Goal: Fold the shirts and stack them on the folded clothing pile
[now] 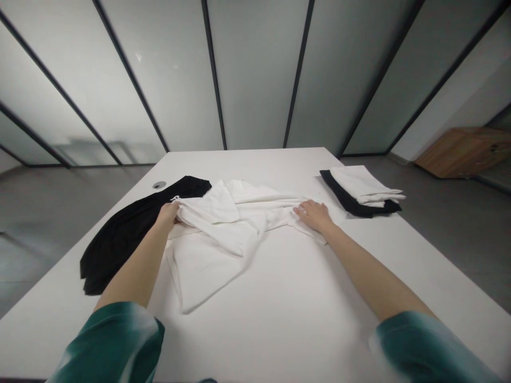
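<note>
White trousers (215, 260) lie loosely crumpled across the middle of the table, with a short white cord (174, 198) showing at their upper left. My left hand (167, 214) is closed on that left end, lifting some of the cloth. At the other end my right hand (313, 214) rests on the white fabric, fingers stretched out and lying over it. Under and beside my left forearm is a long black garment (131, 229), folded lengthwise; its kind is not plain.
To the right sits a stack with a folded white cloth (361, 183) on a folded black cloth (347, 202). The white table (287, 308) has a round grommet (158, 185) at its far left. Frosted glass panels (255, 74) stand behind; a wooden piece (463, 151) is at the right.
</note>
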The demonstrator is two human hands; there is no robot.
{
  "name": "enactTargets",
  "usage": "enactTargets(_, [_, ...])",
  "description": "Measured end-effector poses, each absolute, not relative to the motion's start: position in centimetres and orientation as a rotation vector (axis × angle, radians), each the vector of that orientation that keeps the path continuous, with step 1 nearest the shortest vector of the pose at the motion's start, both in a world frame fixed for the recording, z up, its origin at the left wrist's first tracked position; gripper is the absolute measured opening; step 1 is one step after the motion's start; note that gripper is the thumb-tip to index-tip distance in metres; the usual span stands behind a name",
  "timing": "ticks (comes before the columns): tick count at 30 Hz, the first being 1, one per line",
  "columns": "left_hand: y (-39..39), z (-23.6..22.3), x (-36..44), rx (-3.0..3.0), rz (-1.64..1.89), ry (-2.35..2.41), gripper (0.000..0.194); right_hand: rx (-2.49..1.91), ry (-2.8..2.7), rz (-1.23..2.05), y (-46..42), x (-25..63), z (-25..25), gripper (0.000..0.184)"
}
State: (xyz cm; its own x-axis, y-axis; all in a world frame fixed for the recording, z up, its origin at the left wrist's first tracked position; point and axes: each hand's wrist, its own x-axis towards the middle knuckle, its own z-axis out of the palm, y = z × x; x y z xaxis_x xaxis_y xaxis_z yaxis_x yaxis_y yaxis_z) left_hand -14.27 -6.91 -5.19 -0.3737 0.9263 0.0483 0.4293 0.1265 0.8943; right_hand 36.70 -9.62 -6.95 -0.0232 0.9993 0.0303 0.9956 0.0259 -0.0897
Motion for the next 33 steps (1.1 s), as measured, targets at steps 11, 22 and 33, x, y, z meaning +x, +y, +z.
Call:
enactTargets(11, [-8.7, -4.3, -3.4, 2.543, 0.141, 1.664, 0.052, -1.818, -2.435, 0.188, -9.3, 31.0, -7.8, 0.058])
enactTargets(22, [-9.5, -2.7, 0.3, 2.440, -0.168, 1.474, 0.052, -2.191, -2.105, -0.028, -9.2, 33.6, -5.2, 0.051])
enactTargets(33, [-3.8, -4.7, 3.5, 2.501, 0.089, 1.696, 0.052, -2.048, -2.329, 0.085, -8.2, 32.9, -6.2, 0.049])
